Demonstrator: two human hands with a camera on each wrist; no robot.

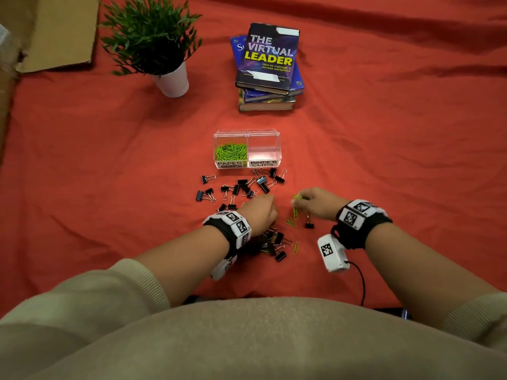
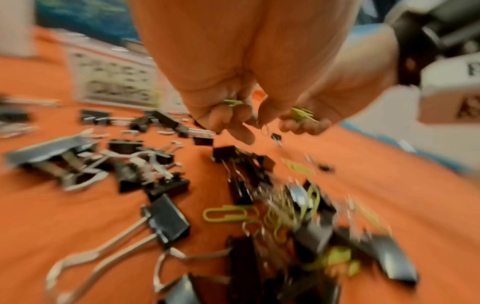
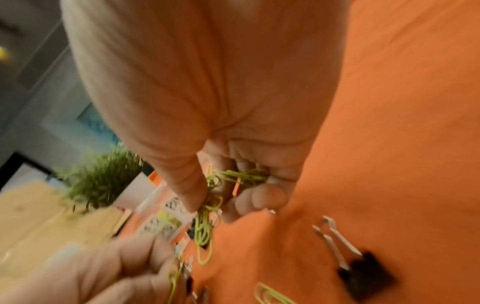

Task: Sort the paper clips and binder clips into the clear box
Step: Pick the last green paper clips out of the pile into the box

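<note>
A clear two-part box [image 1: 247, 133] stands on the red cloth. Its left part, labelled paper clips, holds green paper clips [image 1: 230, 152]; the right part [image 1: 264, 153], labelled binder clips, looks empty. Black binder clips [image 1: 241, 185] lie scattered in front of the box and under my left wrist [image 2: 166, 222]. My right hand [image 1: 301, 200] grips a bunch of green paper clips [image 3: 233, 179], some dangling. My left hand [image 1: 270, 208] is curled beside it and pinches a few green clips [image 2: 232, 102]. Loose paper clips [image 1: 290, 222] and one binder clip [image 1: 309, 224] lie below my right hand.
A stack of books [image 1: 269, 67] sits behind the box. A potted plant [image 1: 153, 42] in a white cup stands at the back left, next to cardboard [image 1: 55, 31]. A cable [image 1: 362, 281] runs from my right wrist camera.
</note>
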